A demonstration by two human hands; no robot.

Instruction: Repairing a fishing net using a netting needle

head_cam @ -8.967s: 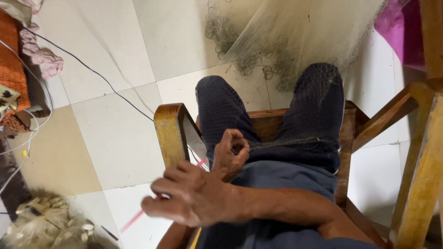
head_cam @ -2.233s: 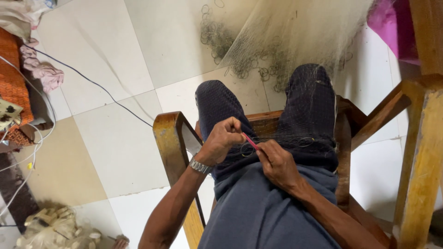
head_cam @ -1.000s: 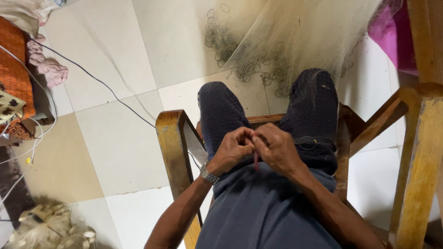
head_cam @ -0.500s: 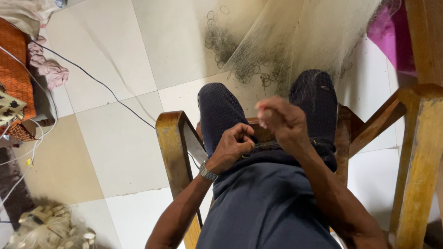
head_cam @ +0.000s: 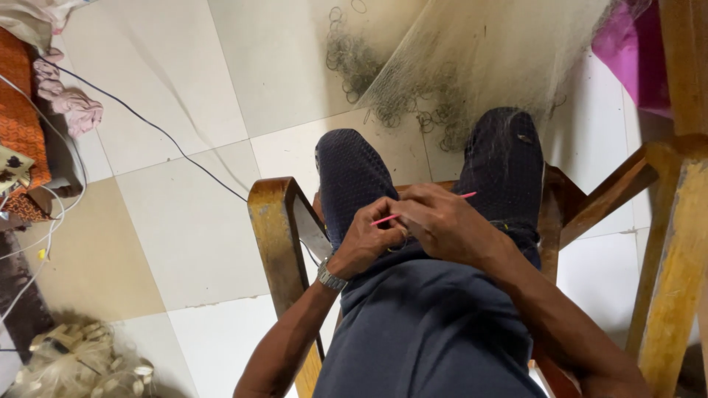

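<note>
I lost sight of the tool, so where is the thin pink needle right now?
In the head view the pink needle lies centre frame, pinched between the left hand and right hand above the lap, its tip pointing toward the right knee.

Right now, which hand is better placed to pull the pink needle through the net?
The right hand, probably. The pink needle passes under its fingers, tip poking out beyond them. The left hand is closed near the other end, on the netting over the knees.
</note>
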